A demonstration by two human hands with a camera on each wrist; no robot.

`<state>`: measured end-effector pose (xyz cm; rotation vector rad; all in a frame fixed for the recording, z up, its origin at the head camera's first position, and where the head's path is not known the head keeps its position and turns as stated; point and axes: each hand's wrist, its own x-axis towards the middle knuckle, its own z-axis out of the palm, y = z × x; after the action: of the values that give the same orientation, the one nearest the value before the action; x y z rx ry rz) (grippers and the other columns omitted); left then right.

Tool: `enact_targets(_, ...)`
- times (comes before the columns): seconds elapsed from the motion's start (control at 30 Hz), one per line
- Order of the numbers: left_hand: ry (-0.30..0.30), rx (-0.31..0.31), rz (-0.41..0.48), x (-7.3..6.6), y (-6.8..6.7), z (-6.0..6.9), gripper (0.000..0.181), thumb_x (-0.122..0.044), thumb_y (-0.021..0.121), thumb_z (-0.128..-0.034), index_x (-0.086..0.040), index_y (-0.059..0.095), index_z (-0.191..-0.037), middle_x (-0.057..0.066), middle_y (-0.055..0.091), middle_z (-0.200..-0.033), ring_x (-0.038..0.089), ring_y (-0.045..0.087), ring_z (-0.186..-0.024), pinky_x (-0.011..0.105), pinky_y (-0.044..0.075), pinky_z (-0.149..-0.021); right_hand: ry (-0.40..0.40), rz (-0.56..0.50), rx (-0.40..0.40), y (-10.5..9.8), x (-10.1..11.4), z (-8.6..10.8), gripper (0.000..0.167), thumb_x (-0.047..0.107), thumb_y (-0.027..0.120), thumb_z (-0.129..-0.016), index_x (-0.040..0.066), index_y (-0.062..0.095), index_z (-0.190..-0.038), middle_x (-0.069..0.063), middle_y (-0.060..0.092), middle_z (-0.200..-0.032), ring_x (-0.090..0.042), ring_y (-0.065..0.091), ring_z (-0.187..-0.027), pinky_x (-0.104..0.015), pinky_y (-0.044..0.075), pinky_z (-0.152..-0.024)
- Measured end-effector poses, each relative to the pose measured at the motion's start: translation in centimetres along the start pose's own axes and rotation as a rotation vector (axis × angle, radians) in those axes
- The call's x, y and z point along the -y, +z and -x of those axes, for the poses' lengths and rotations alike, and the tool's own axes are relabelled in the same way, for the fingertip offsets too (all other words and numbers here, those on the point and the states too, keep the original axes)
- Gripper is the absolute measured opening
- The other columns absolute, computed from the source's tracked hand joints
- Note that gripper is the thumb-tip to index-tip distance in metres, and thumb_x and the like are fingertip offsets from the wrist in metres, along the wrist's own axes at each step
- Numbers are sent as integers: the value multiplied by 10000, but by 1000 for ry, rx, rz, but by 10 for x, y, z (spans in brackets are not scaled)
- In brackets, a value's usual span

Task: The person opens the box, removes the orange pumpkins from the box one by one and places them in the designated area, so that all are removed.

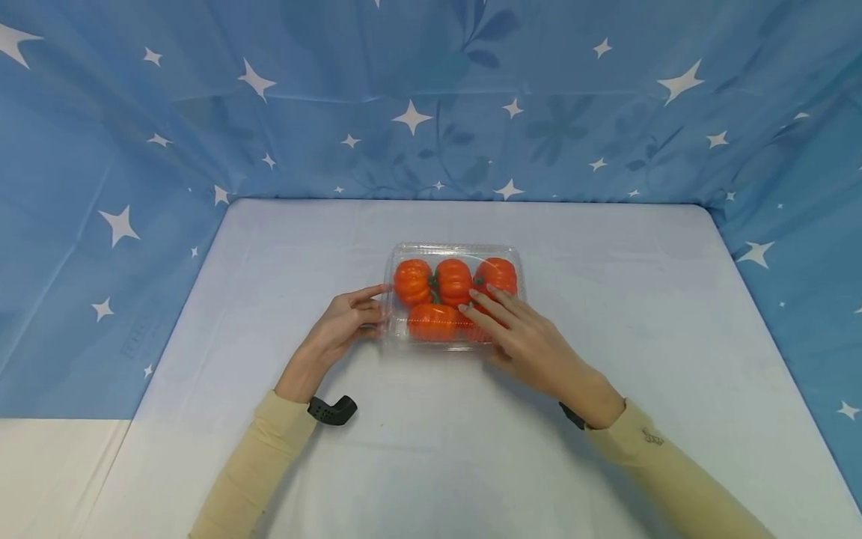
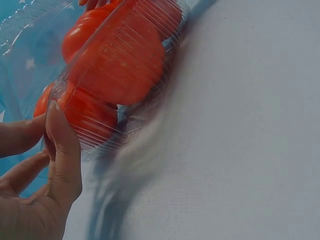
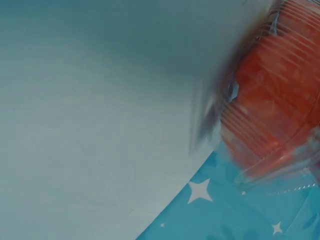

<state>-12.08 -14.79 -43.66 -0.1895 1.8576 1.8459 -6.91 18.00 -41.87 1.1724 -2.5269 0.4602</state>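
Note:
A clear plastic container (image 1: 451, 347) lies on the white table, holding several ribbed orange-red vegetables (image 1: 453, 281) like small pumpkins, with green stems. At its left end, my left hand (image 1: 345, 323) pinches the rim between thumb and fingers, as the left wrist view shows with the thumb (image 2: 65, 145) against the ridged wall. My right hand (image 1: 532, 340) lies over the right front corner, fingers spread and nearly straight above the vegetables. Whether those fingertips touch them I cannot tell. The right wrist view is blurred; it shows the ridged container side (image 3: 250, 130) and almost nothing of that hand.
The white tabletop (image 1: 640, 299) extends on both sides of the container. Behind and beside it hangs a blue curtain (image 1: 323, 67) with white stars. A black wrist device (image 1: 333, 410) sits at the left cuff.

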Motion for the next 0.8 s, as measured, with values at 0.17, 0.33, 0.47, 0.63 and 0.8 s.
enact_targets(0.17,-11,-9,-8,-2,0,0,553,12,563,-981,-106,510,-1519,44,569,-999,117,608,-782,220,550,-648,10,18,-19,-2,-7,7,787,-25,836,-742,65,551,-1469,-218,549,-1489,-446,512,-1379,-573,482,-1084)
enact_targets(0.33,-13,-9,3,-2,0,0,563,19,586,-968,-103,516,-1514,48,560,-1005,130,596,-752,237,556,-635,98,68,-62,-2,-16,15,753,90,797,-770,-10,500,-1455,-345,483,-1476,-525,499,-1347,-590,517,-1025)
enact_targets(0.47,-5,-3,2,-2,0,1,561,11,595,-972,-98,511,-1516,40,561,-997,132,592,-736,237,556,-626,178,19,-41,-3,-20,22,866,159,803,-785,-105,368,-1485,-413,444,-1466,-541,575,-1259,-530,597,-855)
enact_targets(0.63,6,-1,-4,-3,1,1,565,14,591,-963,-88,513,-1513,43,563,-999,131,588,-741,237,558,-619,168,-14,54,-5,-20,24,819,106,784,-827,-149,331,-1461,-452,504,-1378,-502,707,-1028,-436,631,-734)
enact_targets(0.8,13,-8,6,-1,2,0,572,15,599,-955,-84,512,-1512,38,586,-1003,127,589,-745,236,556,-613,155,-60,166,-14,-20,21,768,-46,713,-839,-149,282,-1466,-479,467,-1387,-391,734,-851,-334,627,-671)
